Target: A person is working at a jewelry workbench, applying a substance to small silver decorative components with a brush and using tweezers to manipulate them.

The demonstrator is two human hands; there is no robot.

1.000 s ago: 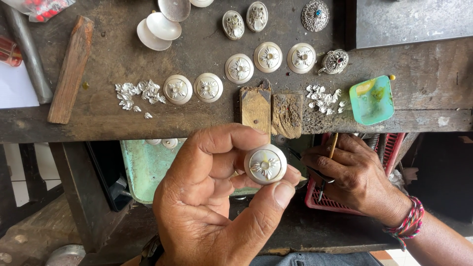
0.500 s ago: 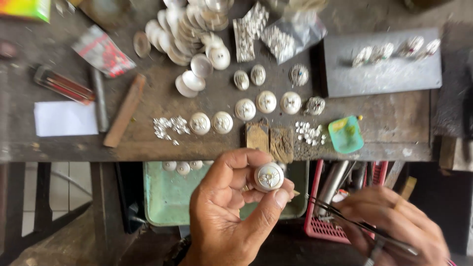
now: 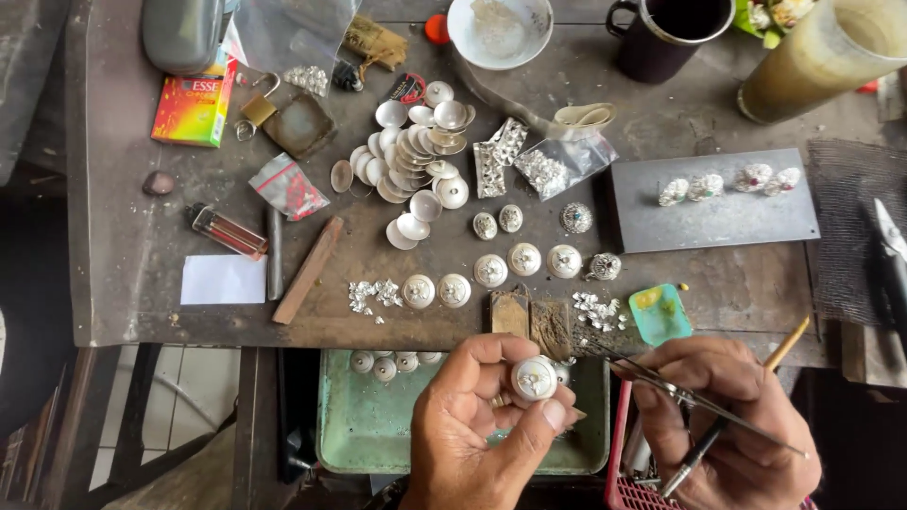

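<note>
Below the table [image 3: 142, 283] edge, the left hand [image 3: 482, 434] holds a round silver button [image 3: 534, 378] between thumb and fingertips, face up, over a green tray [image 3: 368, 425]. The right hand [image 3: 727, 416] is closed on thin tweezers [image 3: 680, 392] and a brush, tips pointing toward the button w/o touching it. Step in hand looks like decorating the dome w/ small parts. Next move probably needs a silver chip from the small pile [image 3: 595, 310] nearby, placed very exactly.
</note>
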